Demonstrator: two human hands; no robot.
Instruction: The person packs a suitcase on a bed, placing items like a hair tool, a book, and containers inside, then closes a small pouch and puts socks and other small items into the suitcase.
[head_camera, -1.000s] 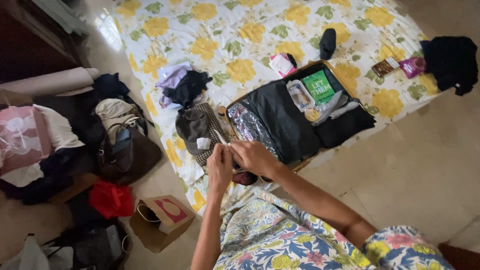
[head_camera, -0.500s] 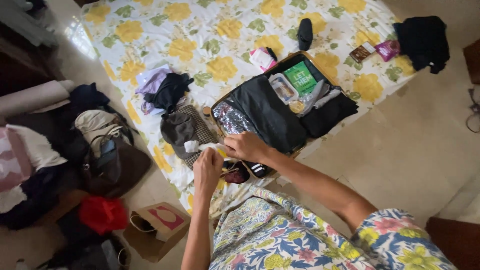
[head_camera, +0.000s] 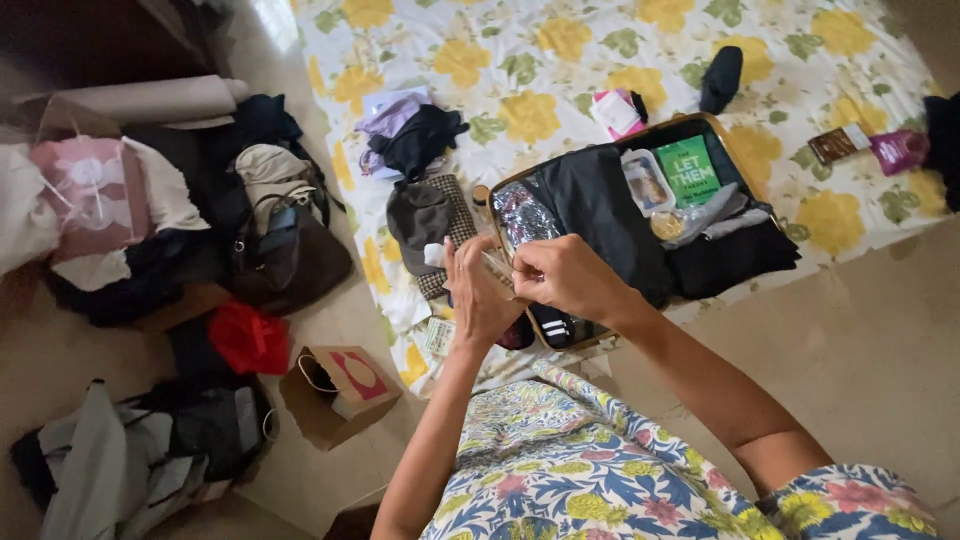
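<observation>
My left hand (head_camera: 478, 298) and my right hand (head_camera: 565, 276) meet above the near corner of an open dark suitcase (head_camera: 600, 215) lying on a yellow-flowered bedsheet (head_camera: 520, 70). Together they hold a small pale flat packet (head_camera: 497, 268), pinched between the fingers of both hands. The suitcase holds a green book (head_camera: 688, 170), a clear plastic box (head_camera: 645, 182), a silvery foil bag (head_camera: 522, 215) and dark clothes. A grey cap (head_camera: 418, 222) on a checked cloth lies just left of my hands.
Dark and lilac clothes (head_camera: 405, 135), a black sock (head_camera: 720, 78) and small packets (head_camera: 868, 148) lie on the sheet. On the floor at left are a brown handbag (head_camera: 285, 255), a red bag (head_camera: 248, 340), a cardboard paper bag (head_camera: 338, 392) and piled clothes (head_camera: 100, 210).
My view has swung right and down, so the suitcase sits more to the right. Both hands rose a little and drew together over the small packet.
</observation>
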